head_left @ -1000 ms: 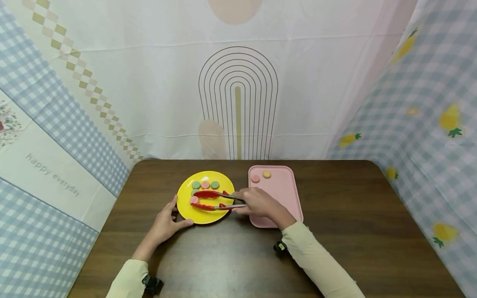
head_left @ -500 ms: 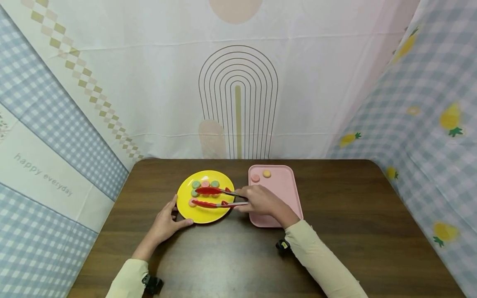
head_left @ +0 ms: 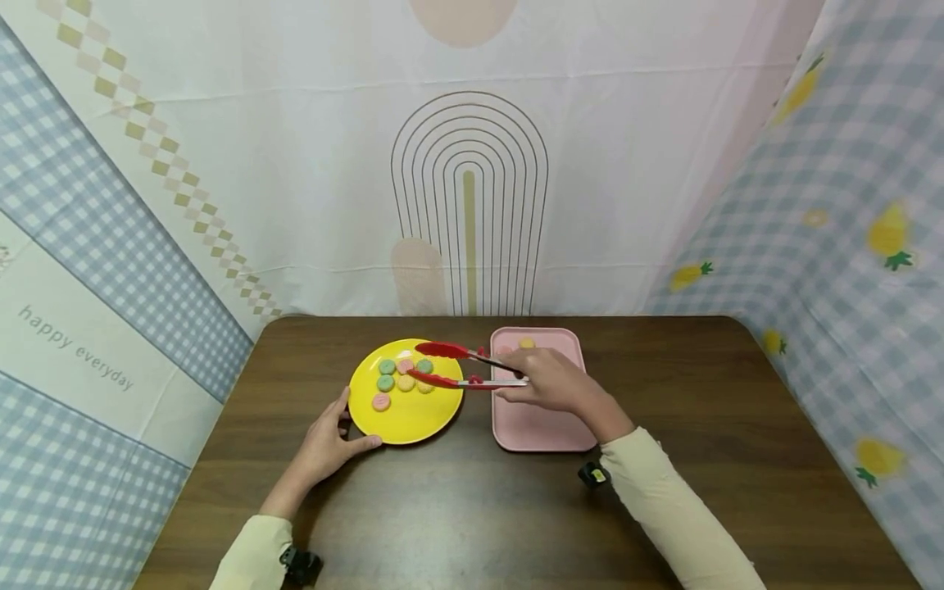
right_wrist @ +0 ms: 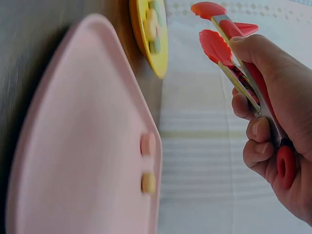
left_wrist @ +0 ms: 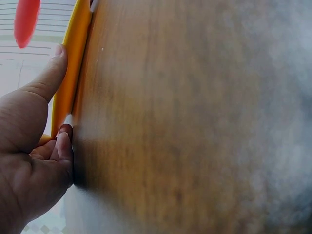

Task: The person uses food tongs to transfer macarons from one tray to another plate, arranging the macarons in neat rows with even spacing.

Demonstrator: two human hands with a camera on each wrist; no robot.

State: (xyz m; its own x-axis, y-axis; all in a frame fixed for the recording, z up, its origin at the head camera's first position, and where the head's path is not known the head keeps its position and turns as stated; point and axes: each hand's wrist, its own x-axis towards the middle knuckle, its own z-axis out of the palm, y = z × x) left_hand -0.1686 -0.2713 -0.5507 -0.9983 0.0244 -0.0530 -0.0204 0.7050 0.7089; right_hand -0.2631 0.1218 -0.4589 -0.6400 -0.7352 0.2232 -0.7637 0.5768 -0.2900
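Note:
My right hand (head_left: 549, 378) grips red-tipped metal tongs (right_wrist: 253, 80) above the pink tray. Their two red ends stand apart with nothing between them, over the right part of a yellow plate (head_left: 413, 426). Several small macaron-like cookies in green, pink and yellow lie on that plate, a pink cookie (head_left: 381, 402) apart from the rest at the lower left. My left hand (head_left: 328, 442) holds the plate's left edge, thumb on the near rim and fingers curled beside it in the left wrist view. A pink cookie (right_wrist: 147, 145) and a yellow cookie (right_wrist: 148, 183) sit on the tray.
The pink rectangular tray (head_left: 542, 434) lies right of the plate with a narrow gap between them. Both stand on a dark wooden table (head_left: 442, 516). A pale patterned cloth (head_left: 324, 205) hangs behind the table's far edge, with checked cloths at both sides.
The tongs have let go of the pink cookie, which stays on the plate's lower left. My right hand has lifted them and moved right, over the tray. The left hand stays put.

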